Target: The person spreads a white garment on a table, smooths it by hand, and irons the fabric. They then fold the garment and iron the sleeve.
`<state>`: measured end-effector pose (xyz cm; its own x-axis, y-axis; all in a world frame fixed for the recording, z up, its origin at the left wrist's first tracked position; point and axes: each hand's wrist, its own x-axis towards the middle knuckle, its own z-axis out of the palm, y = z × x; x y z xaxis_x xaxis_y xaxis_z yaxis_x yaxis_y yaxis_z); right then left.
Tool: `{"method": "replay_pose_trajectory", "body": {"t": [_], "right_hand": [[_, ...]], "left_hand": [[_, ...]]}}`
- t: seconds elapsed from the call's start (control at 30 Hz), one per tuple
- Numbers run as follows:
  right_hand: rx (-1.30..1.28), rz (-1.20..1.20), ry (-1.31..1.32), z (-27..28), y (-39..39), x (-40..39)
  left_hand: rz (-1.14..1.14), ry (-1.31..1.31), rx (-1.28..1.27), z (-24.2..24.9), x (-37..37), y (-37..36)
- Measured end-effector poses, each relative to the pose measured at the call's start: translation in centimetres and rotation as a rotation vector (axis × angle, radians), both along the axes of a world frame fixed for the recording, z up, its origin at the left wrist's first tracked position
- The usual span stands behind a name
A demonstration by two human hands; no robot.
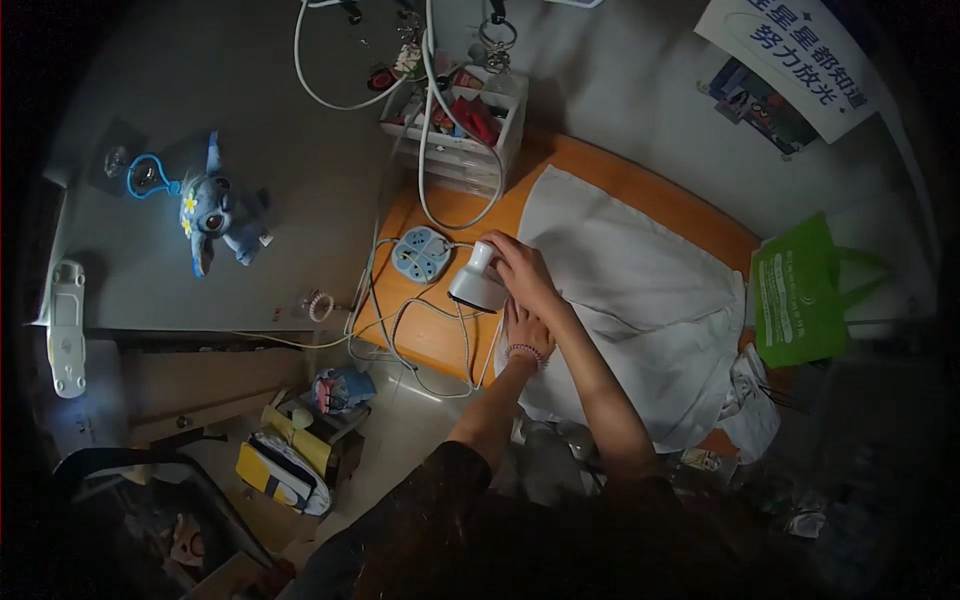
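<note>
A white handheld garment iron (478, 284) with a dark lower rim is held by my right hand (520, 268), whose fingers wrap round its handle. It stands at the left edge of the white cloth (640, 300), over the wooden tabletop. My left hand (527, 330) lies flat on the cloth's left edge, just below the iron, with a beaded bracelet at the wrist. The cloth spreads over most of the table, with wrinkles and a fold line across it. A cord links the iron's side of the table to a round power strip (421, 255).
Loose cables loop over the wooden table (450, 340) and hang off its front-left edge. A white organizer (455, 150) stands at the back. A green bag (803, 295) is at the right. A blue plush toy (215, 212) hangs on the left panel, and a yellow-white bag (283, 472) lies below.
</note>
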<state>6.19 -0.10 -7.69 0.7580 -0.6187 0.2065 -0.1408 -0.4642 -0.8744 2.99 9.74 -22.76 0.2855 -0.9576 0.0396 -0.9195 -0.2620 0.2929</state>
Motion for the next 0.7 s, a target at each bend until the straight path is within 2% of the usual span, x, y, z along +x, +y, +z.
{"method": "replay_pose_trajectory", "body": {"t": [0.07, 0.1, 0.13, 0.17, 0.2, 0.23, 0.27, 0.3, 0.37, 0.43, 0.47, 0.5, 0.57, 0.7], "right_hand": [[-0.004, -0.017, -0.028, 4.0, -0.8, -2.2], [0.004, -0.019, -0.064, 5.8, -1.1, -3.6], [0.062, 0.045, -0.098, 7.5, -1.8, -4.9], [-0.055, 0.035, -0.114, 9.3, -2.0, -6.3], [-0.173, 0.026, -0.128, 11.3, -2.1, -7.6], [-0.165, 0.068, -0.124, 12.8, -2.4, -9.0], [-0.350, 0.061, -0.055, 14.0, -2.8, -10.4], [-0.534, 0.057, 0.016, 15.1, -3.3, -11.7], [-0.534, 0.063, 0.068, 17.1, -3.7, -14.2], [0.055, -0.169, 0.300, 18.9, -4.0, -15.8], [0.091, -0.250, 0.434, 20.1, -3.9, -16.6], [0.090, -0.257, 0.434, 19.6, -4.4, -17.9], [-0.528, 0.025, 0.481, 17.4, -5.8, -21.2], [-0.400, -0.033, 0.505, 16.0, -7.3, -23.8]], "left_hand": [[0.017, 0.023, 0.186, -0.7, -0.1, 0.1], [0.024, 0.175, 0.208, 0.3, 0.0, 0.1], [0.024, 0.282, 0.079, 0.0, -0.1, 0.2], [0.026, 0.390, -0.050, -0.7, -0.4, 0.4], [0.099, 0.664, -0.104, -8.0, -0.9, 0.4], [0.037, 0.327, 0.058, -2.6, -0.4, 0.0], [-0.023, -0.014, 0.213, 3.4, 0.3, -0.2], [-0.036, -0.017, 0.093, -1.0, -0.1, -0.2], [-0.024, 0.017, -0.048, -0.2, 0.0, 0.3], [-0.024, 0.020, -0.032, 0.7, 0.1, 0.2], [-0.018, 0.040, -0.006, 1.0, 0.0, 0.2], [-0.013, 0.059, 0.023, 1.1, 0.0, 0.2], [-0.011, 0.025, 0.009, 0.4, -0.2, 0.2], [-0.006, -0.006, -0.012, 0.6, -0.2, 0.1]]}}
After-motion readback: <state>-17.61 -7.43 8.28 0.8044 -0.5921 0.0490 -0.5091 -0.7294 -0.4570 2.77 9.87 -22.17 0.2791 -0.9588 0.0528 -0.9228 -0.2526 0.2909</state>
